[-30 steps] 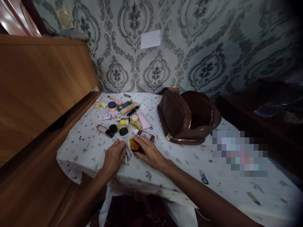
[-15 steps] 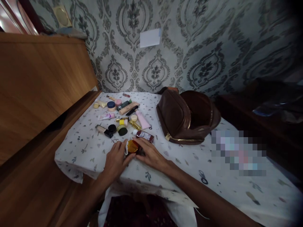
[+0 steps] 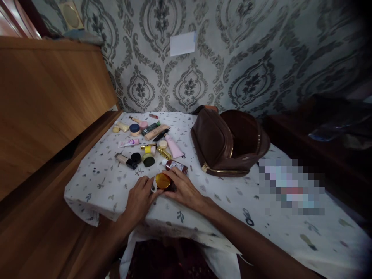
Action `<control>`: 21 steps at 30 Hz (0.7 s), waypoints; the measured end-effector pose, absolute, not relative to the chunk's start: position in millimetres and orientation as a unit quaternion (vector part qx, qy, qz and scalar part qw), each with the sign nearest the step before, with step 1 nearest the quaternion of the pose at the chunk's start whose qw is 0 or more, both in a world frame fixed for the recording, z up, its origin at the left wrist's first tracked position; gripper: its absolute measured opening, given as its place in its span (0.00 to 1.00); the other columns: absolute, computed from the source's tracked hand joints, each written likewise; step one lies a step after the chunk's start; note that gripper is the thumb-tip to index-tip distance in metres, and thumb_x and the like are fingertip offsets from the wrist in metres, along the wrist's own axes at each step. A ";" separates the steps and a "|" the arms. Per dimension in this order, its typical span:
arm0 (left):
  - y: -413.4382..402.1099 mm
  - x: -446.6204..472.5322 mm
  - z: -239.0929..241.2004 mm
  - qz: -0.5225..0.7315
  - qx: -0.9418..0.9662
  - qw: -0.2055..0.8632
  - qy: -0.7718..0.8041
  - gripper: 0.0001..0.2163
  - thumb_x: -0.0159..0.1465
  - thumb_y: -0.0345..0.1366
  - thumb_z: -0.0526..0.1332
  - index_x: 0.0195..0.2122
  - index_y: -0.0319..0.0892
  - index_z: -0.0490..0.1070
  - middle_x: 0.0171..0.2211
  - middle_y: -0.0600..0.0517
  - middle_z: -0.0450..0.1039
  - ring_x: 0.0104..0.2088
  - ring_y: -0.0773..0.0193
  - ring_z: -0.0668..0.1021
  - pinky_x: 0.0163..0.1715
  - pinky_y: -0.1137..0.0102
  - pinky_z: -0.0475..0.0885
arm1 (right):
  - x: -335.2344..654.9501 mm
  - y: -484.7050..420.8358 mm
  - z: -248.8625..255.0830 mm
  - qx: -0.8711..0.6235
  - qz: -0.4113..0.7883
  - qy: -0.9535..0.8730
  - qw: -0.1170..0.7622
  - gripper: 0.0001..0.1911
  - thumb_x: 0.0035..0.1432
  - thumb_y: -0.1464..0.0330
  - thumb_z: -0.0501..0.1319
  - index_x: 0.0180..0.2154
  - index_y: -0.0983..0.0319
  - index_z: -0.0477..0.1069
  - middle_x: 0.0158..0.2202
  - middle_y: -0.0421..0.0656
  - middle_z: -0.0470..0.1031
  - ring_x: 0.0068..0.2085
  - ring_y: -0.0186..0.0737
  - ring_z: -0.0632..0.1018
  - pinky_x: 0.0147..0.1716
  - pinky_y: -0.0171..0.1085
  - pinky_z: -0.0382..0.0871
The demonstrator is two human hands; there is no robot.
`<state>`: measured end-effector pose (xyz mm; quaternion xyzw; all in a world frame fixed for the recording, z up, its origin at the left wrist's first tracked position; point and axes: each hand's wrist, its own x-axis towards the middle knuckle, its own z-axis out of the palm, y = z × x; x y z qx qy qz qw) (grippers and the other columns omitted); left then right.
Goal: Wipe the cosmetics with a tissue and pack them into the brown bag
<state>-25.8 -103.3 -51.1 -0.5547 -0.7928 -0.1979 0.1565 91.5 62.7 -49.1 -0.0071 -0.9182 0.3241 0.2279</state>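
Near the table's front edge, a small shiny amber container (image 3: 163, 181) is held between both hands. My right hand (image 3: 186, 188) curls around it from the right, fingers over its top and thumb at its near side. On its left side, my left hand (image 3: 141, 195) has its fingers closed at a crinkled white piece (image 3: 154, 185); whether this is a cap or a bit of tissue I cannot tell. The container's lower part is hidden by the fingers. Just beyond my right fingertips lies a dark red bottle (image 3: 177, 166) with a patterned label and white cap.
Several cosmetics lie farther back, among them a pink tube (image 3: 173, 146), a navy-lidded jar (image 3: 135, 130) and a foundation bottle (image 3: 126, 160). A brown leather bag (image 3: 213, 139) stands unzipped at the right. A wooden cabinet (image 3: 58, 97) borders the left, a patterned wall the back.
The amber container has turned slightly between my hands, and my left hand has drawn a little left with the white piece. The view has also shifted slightly.
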 end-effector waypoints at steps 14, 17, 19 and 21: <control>-98.0 -22.8 -45.3 -0.206 -0.532 0.111 -0.814 0.22 0.66 0.49 0.59 0.55 0.40 0.64 0.41 0.47 0.70 0.43 0.53 0.76 0.39 0.62 0.75 | 95.7 60.0 -57.4 0.037 0.392 -0.894 0.211 0.41 0.53 0.77 0.61 0.66 0.58 0.49 0.42 0.45 0.65 0.38 0.40 0.72 0.41 0.43 0.75; -101.1 -31.0 -48.7 -0.236 -0.548 0.106 -0.796 0.18 0.68 0.45 0.58 0.54 0.40 0.65 0.40 0.47 0.70 0.41 0.55 0.77 0.39 0.63 0.75 | 94.7 60.1 -54.0 0.020 0.410 -0.889 0.203 0.40 0.52 0.77 0.62 0.65 0.57 0.52 0.41 0.43 0.63 0.34 0.37 0.71 0.37 0.41 0.75; -104.3 -35.2 -51.3 -0.249 -0.550 0.106 -0.790 0.15 0.69 0.44 0.56 0.52 0.41 0.67 0.38 0.49 0.71 0.40 0.57 0.77 0.39 0.64 0.75 | 94.1 60.4 -52.4 0.012 0.417 -0.886 0.203 0.39 0.51 0.77 0.63 0.63 0.56 0.55 0.39 0.41 0.62 0.33 0.36 0.71 0.37 0.40 0.74; -107.1 -36.6 -53.2 -0.256 -0.550 0.107 -0.788 0.14 0.70 0.43 0.55 0.51 0.42 0.68 0.37 0.49 0.71 0.39 0.57 0.77 0.39 0.65 0.75 | 93.5 60.4 -51.6 0.003 0.417 -0.886 0.204 0.37 0.50 0.78 0.63 0.61 0.57 0.58 0.37 0.39 0.62 0.33 0.36 0.71 0.37 0.41 0.74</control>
